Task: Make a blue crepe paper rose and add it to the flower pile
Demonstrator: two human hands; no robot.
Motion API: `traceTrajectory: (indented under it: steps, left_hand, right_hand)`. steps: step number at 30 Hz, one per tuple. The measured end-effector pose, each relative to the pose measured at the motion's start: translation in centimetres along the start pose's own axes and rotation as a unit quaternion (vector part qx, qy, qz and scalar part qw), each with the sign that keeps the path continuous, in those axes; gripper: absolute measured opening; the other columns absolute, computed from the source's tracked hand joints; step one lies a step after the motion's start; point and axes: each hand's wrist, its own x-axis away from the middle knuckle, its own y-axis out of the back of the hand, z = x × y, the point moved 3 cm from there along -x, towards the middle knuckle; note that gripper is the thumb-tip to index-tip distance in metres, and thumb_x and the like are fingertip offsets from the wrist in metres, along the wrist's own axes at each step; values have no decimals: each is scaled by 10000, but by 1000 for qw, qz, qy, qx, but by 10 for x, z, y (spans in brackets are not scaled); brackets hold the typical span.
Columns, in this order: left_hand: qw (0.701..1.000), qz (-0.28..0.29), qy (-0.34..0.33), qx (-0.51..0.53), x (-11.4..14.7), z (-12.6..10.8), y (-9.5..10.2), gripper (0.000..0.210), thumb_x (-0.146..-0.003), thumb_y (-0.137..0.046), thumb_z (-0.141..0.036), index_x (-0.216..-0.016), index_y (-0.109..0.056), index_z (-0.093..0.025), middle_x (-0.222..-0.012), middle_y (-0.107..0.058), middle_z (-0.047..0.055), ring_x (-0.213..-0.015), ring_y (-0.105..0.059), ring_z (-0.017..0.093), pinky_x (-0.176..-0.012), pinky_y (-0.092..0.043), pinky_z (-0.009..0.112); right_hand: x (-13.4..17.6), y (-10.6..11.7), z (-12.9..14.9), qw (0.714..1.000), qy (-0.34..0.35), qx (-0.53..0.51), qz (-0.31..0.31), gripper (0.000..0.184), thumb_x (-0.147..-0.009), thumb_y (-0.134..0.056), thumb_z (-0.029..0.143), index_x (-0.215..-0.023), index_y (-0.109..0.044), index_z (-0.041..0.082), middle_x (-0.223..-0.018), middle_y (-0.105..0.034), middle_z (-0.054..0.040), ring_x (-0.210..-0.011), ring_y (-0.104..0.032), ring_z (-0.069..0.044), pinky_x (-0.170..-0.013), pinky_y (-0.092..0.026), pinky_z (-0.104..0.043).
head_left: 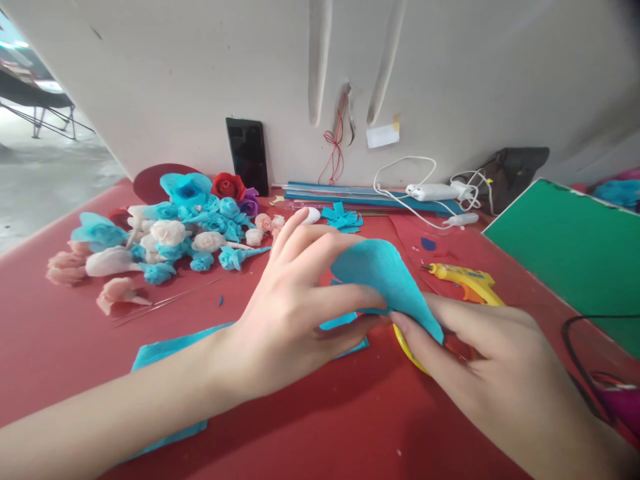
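Between my two hands is a curved piece of blue crepe paper, rounded at the top like a petal. My left hand pinches its lower edge between fingers and thumb, the other fingers raised behind. From the right, my right hand grips the paper's lower corner, thumb in front. Part of a yellow handle shows below the right thumb; I cannot tell whether that hand touches it. A larger blue crepe paper sheet lies under my left forearm, partly hidden.
Several blue, white and pink paper flowers are heaped at the left. A yellow glue gun lies at the right, near a green board. Against the wall stand a phone and a white power strip with cables.
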Motion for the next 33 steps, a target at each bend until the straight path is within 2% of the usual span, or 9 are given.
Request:
traceTrajectory:
  steps: [7, 11, 14, 17, 22, 25, 28, 33]
  left_hand:
    - [1000, 1, -3, -19, 0, 1, 0, 125, -822, -600, -257, -765, -711, -266, -1061, -618, 79, -977, -551, 234, -1042, -304, 522]
    - [1000, 1, -1, -8, 2, 1, -1, 122, -832, -580, -268, -789, -693, -286, -1099, -612, 60, -999, -547, 226, -1055, -285, 526]
    - [1000, 22, 7, -1, 3, 2, -2, 109, -825, -583, -262, -799, -685, -290, -1125, -604, 63, -1024, -542, 233, -1050, -278, 549]
    - [999, 37, 11, 6, 4, 1, -3, 112, -808, -595, -217, -815, -683, -286, -1155, -585, 70, -1059, -530, 235, -1063, -243, 569]
    - [999, 42, 3, 18, 3, 1, -4, 133, -801, -601, -200, -826, -701, -285, -1139, -579, 86, -1044, -530, 237, -1072, -203, 596]
    - [999, 39, 3, 29, 2, 1, -4, 136, -805, -597, -205, -814, -710, -280, -1120, -580, 93, -1038, -528, 239, -1070, -204, 595]
    - [998, 43, 10, 34, 2, 1, -4, 148, -810, -587, -210, -807, -713, -286, -1121, -576, 88, -1047, -523, 236, -1069, -207, 586]
    - [998, 37, 9, 39, 2, 0, -3, 156, -805, -583, -208, -792, -713, -293, -1102, -595, 70, -1016, -537, 223, -1055, -263, 547]
  right_hand:
    - [4, -1, -2, 1000, -4, -3, 14, 140, -836, -511, 81, -756, -564, 183, -534, -488, 79, -411, -392, -40, -402, -305, -144]
    - [3, -1, -1, 1000, -5, 9, 14, 142, -820, -504, 97, -708, -540, 177, -490, -409, 70, -392, -354, -53, -392, -298, -158]
    - [1, -2, 0, 999, -2, 16, 29, 165, -814, -483, 95, -672, -507, 177, -485, -380, 68, -388, -321, -55, -366, -258, -170]
    - [1, -2, 0, 1000, 2, 17, 15, 191, -800, -472, 85, -633, -475, 178, -476, -348, 69, -381, -298, -54, -351, -235, -175]
    - [3, -1, 0, 1000, 5, 16, 13, 174, -792, -468, 71, -658, -507, 175, -475, -341, 78, -378, -292, -47, -357, -243, -156]
    - [4, -1, 1, 999, -3, 15, 34, 202, -801, -460, 73, -620, -471, 163, -479, -349, 74, -388, -306, -37, -378, -260, -142]
    - [4, -2, 1, 999, -5, 19, 47, 239, -802, -450, 83, -577, -415, 157, -474, -301, 72, -388, -280, -33, -365, -230, -146]
    - [5, -2, 0, 998, -21, 14, 63, 249, -821, -433, 103, -579, -443, 161, -461, -330, 64, -382, -294, -43, -357, -245, -156]
